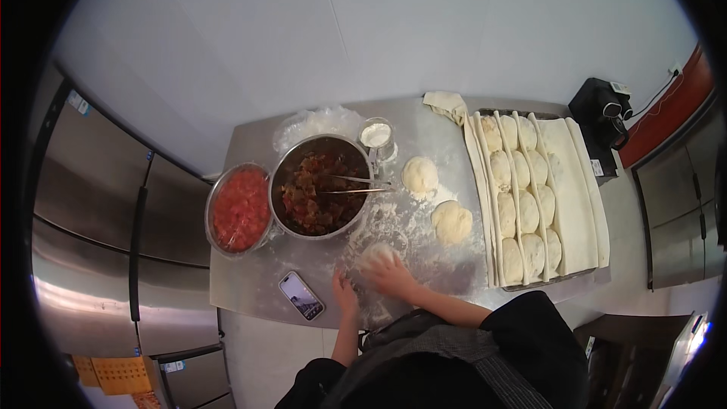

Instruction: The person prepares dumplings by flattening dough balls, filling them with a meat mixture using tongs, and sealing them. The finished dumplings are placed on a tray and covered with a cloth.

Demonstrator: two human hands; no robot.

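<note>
My right hand point(389, 277) lies blurred over a floury piece of dough point(377, 253) near the front of the steel table, palm down and fingers spread. Just to its left, my left hand point(343, 289) is raised edge-on beside the dough, with nothing visible in it. Flour is scattered on the steel tabletop point(417, 255) around both hands. Two pale dough rounds, a back one point(420, 175) and a front one point(452, 221), rest farther right.
A steel pot point(273, 193) of chunky cooked filling holds metal tongs point(363, 190). Left of it sits a film-covered bowl of red chopped food point(238, 210). A smartphone point(302, 295) lies near the front edge. Right, cloth folds point(582, 199) separate dough pieces point(527, 216); flour jar point(376, 134) behind.
</note>
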